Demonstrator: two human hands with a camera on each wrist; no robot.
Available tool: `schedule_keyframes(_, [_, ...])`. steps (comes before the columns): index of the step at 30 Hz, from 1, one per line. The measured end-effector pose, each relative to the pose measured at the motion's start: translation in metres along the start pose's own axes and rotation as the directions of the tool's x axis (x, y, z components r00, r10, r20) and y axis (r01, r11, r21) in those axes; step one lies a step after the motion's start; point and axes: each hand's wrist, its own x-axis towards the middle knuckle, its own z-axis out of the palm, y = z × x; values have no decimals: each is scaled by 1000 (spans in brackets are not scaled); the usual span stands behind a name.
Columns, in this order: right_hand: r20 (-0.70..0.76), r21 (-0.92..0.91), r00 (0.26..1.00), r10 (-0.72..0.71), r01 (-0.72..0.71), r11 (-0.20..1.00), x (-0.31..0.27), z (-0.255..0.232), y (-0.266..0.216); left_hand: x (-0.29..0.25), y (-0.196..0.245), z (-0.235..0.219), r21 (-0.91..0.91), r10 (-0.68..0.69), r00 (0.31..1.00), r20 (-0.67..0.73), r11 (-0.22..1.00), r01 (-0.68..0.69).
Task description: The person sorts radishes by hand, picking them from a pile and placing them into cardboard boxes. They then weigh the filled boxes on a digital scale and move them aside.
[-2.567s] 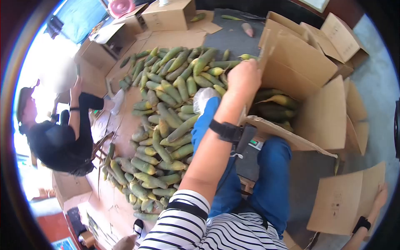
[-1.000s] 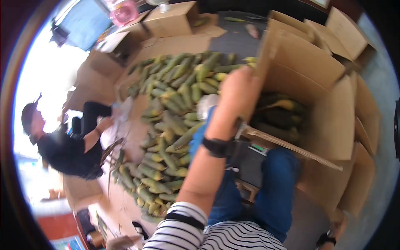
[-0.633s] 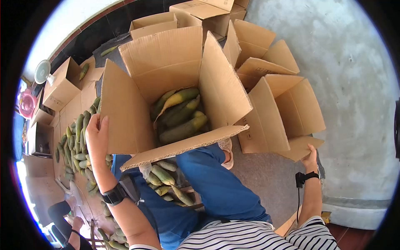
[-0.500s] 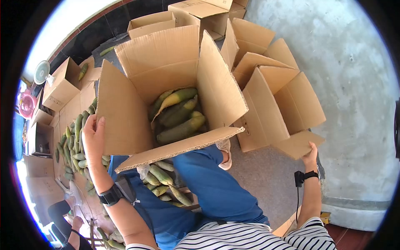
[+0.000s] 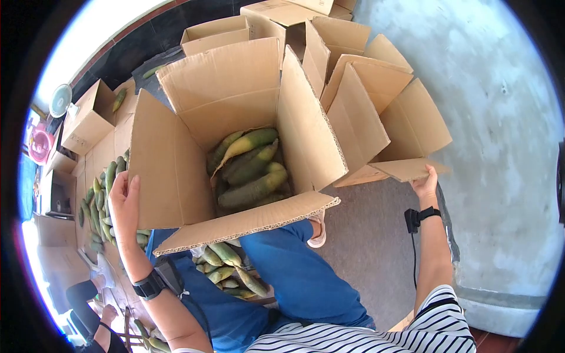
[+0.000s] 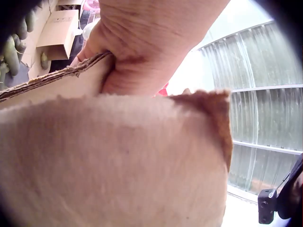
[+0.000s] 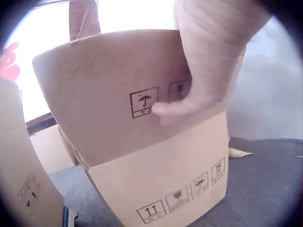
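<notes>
A big open cardboard box (image 5: 235, 88) stands in front of my knees, partly filled with long green and yellow vegetables (image 5: 250, 170). My left hand (image 5: 122, 197) grips the edge of its left flap (image 5: 168, 170). In the left wrist view the fingers of that hand (image 6: 142, 47) curl over the flap (image 6: 109, 156). My right hand (image 5: 425, 181) holds a flap (image 5: 406, 167) of an empty box (image 5: 376, 123) right beside the big one. In the right wrist view this hand (image 7: 208, 71) pinches the printed flap (image 7: 118, 94), thumb on its face.
Several loose vegetables (image 5: 97, 200) lie on cardboard at the left, more under my legs (image 5: 226, 267). Other boxes (image 5: 212, 29) stand behind, one (image 5: 88, 120) near a small fan (image 5: 59, 101). Another person (image 5: 88, 300) is at the lower left. A concrete wall (image 5: 500, 117) rises on the right.
My head has turned from the vegetable pile to the boxes. The right hand has lifted and drawn the empty box toward the big one. The left hand keeps its hold on the flap.
</notes>
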Motion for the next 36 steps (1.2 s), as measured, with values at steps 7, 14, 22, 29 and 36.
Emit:
schedule_keyframes(7, [41, 33, 999, 21, -22, 999, 54, 47, 5, -2, 6, 1, -38, 12, 1000, 24, 999, -11])
schedule_keyframes(14, [-173, -79, 985, 7, -21, 997, 97, 90, -1, -5, 9, 3, -50, -21, 1000, -16, 999, 20])
schedule_keyframes(22, [93, -61, 940, 329, -325, 944, 16, 45, 85, -6, 5, 4, -17, -47, 998, -33, 999, 46])
schedule_keyframes(29, [472, -607, 876, 100, 240, 758, -211, 135, 55, -7, 12, 2, 2, -6, 999, -35, 1000, 7])
schedule_keyframes(36, [993, -50, -75, 94, 459, 887, -385, 257, 19, -9, 9, 2, 58, 39, 994, -107, 998, -33])
